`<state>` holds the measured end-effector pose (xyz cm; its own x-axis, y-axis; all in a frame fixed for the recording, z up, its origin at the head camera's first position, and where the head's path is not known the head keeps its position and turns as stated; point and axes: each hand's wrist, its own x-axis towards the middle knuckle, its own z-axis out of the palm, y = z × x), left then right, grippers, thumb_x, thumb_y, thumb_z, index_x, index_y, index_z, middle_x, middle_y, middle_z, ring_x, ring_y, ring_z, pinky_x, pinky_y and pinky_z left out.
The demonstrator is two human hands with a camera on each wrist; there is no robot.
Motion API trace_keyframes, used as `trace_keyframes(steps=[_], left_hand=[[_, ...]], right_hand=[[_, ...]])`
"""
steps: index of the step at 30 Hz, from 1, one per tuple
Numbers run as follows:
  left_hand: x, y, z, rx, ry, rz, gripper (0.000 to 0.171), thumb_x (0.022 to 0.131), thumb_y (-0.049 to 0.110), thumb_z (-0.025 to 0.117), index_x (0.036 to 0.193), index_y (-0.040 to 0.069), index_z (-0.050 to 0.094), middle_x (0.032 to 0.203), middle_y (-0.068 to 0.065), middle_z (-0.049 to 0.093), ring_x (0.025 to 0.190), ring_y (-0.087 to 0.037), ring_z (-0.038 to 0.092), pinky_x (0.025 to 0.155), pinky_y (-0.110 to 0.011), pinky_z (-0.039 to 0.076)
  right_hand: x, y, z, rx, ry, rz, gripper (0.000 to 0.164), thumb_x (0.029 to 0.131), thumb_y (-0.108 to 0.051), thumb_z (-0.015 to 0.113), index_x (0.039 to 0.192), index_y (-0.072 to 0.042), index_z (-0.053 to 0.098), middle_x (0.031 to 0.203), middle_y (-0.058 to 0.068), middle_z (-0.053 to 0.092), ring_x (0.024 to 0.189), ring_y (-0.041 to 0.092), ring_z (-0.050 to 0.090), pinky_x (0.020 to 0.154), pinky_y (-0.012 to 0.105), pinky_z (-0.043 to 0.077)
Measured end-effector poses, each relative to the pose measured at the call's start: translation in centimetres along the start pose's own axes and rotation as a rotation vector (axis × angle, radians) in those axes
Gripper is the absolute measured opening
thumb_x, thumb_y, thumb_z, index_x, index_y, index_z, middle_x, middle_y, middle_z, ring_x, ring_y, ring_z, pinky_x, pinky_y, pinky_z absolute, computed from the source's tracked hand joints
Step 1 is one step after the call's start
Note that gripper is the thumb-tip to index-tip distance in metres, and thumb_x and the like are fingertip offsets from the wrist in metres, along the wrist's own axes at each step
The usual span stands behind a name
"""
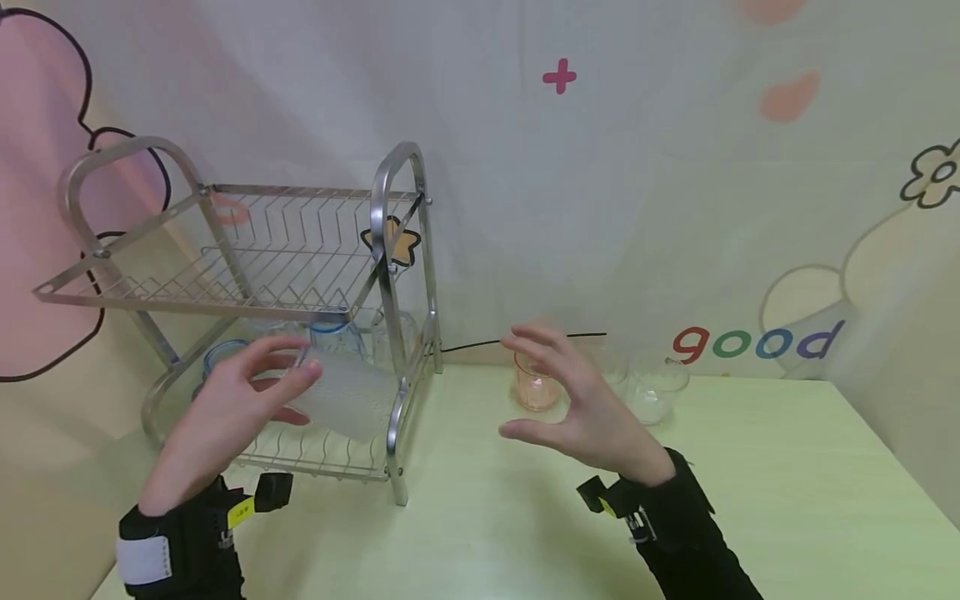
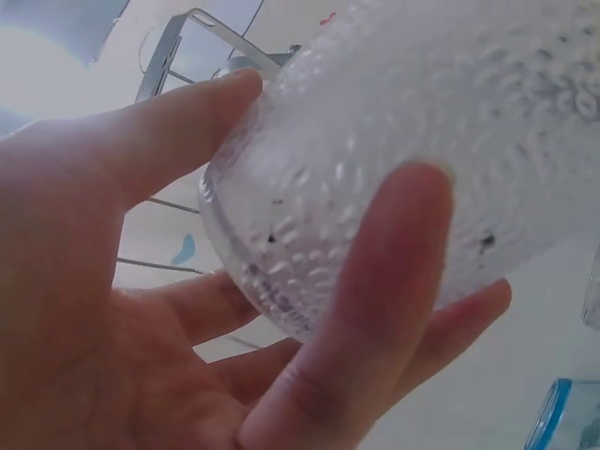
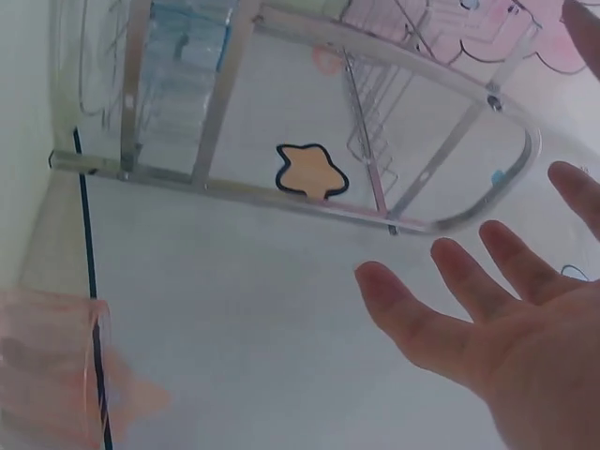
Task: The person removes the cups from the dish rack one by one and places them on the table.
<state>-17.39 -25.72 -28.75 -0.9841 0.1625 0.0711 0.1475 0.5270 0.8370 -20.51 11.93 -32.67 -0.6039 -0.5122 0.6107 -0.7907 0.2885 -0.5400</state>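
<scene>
My left hand (image 1: 251, 387) grips a clear glass with a bumpy surface (image 1: 348, 396), fingers and thumb about its end. In the left wrist view the thumb lies across the near side of the glass (image 2: 525, 112). The glass is tilted on its side, at the lower tier of a two-tier metal dish rack (image 1: 397, 400). My right hand (image 1: 581, 400) is held in the air right of the rack, fingers spread and holding nothing. Beyond it stands a pink glass (image 1: 534, 387), partly hidden by the fingers.
Blue-rimmed glasses (image 1: 337, 340) and a clear glass (image 1: 395, 337) stand on the rack's lower tier behind the held glass. More clear glasses (image 1: 654, 396) stand at the table's back, right of the pink one. A printed curtain (image 1: 600, 208) hangs behind the table (image 1: 750, 467).
</scene>
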Motion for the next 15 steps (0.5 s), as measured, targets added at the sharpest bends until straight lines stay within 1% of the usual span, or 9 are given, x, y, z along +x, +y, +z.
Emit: trace_keyframes(steps=[2, 4, 7, 9, 12, 15], left_hand=[[0.0, 0.1, 0.2, -0.027, -0.005, 0.009, 0.063, 0.098, 0.043, 0.057, 0.149, 0.013, 0.035, 0.143, -0.023, 0.042, 0.081, -0.025, 0.071, 0.095, -0.064, 0.041], [0.0, 0.1, 0.4, -0.074, -0.018, 0.027, 0.06, 0.099, 0.038, 0.058, 0.147, 0.011, 0.035, 0.141, -0.024, 0.043, 0.082, -0.027, 0.07, 0.092, -0.057, 0.047], [0.2, 0.2, 0.9, -0.159, -0.042, 0.056, 0.055, 0.1, 0.031, 0.059, 0.144, 0.007, 0.037, 0.135, -0.024, 0.047, 0.081, -0.032, 0.069, 0.082, -0.044, 0.055], [0.3, 0.4, 1.3, -0.202, -0.055, 0.073, 0.051, 0.099, 0.027, 0.06, 0.141, 0.006, 0.039, 0.131, -0.023, 0.049, 0.084, -0.034, 0.068, 0.077, -0.04, 0.057], [0.5, 0.6, 1.8, -0.221, -0.07, 0.106, 0.049, 0.099, 0.025, 0.06, 0.139, 0.005, 0.04, 0.13, -0.022, 0.049, 0.09, -0.034, 0.066, 0.076, -0.039, 0.058], [0.7, 0.7, 2.1, -0.226, -0.09, 0.13, 0.047, 0.1, 0.022, 0.059, 0.138, 0.004, 0.04, 0.13, -0.023, 0.049, 0.096, -0.036, 0.063, 0.075, -0.041, 0.058]], right_hand=[[0.1, -0.2, 0.5, 0.013, 0.0, -0.003, 0.083, 0.074, -0.019, 0.088, 0.146, -0.017, 0.046, 0.149, 0.0, 0.037, 0.14, 0.023, 0.03, 0.108, 0.05, 0.033], [0.1, -0.3, 1.0, 0.065, -0.003, -0.004, 0.084, 0.074, -0.016, 0.087, 0.147, -0.015, 0.044, 0.15, 0.001, 0.035, 0.139, 0.023, 0.031, 0.107, 0.049, 0.035], [0.2, -0.7, 1.8, 0.202, -0.015, 0.01, 0.088, 0.075, -0.007, 0.085, 0.149, -0.014, 0.039, 0.153, 0.001, 0.029, 0.138, 0.024, 0.033, 0.105, 0.045, 0.04], [0.2, -0.9, 2.2, 0.302, -0.021, 0.015, 0.092, 0.074, 0.0, 0.084, 0.151, -0.013, 0.035, 0.154, 0.002, 0.026, 0.139, 0.025, 0.031, 0.104, 0.043, 0.042], [0.3, -1.2, 2.9, 0.394, -0.022, 0.009, 0.095, 0.073, 0.006, 0.082, 0.151, -0.014, 0.033, 0.154, 0.003, 0.024, 0.141, 0.026, 0.027, 0.104, 0.043, 0.042], [0.4, -1.5, 3.5, 0.421, -0.027, 0.011, 0.096, 0.073, 0.008, 0.082, 0.151, -0.015, 0.032, 0.154, 0.003, 0.025, 0.14, 0.026, 0.027, 0.102, 0.043, 0.044]])
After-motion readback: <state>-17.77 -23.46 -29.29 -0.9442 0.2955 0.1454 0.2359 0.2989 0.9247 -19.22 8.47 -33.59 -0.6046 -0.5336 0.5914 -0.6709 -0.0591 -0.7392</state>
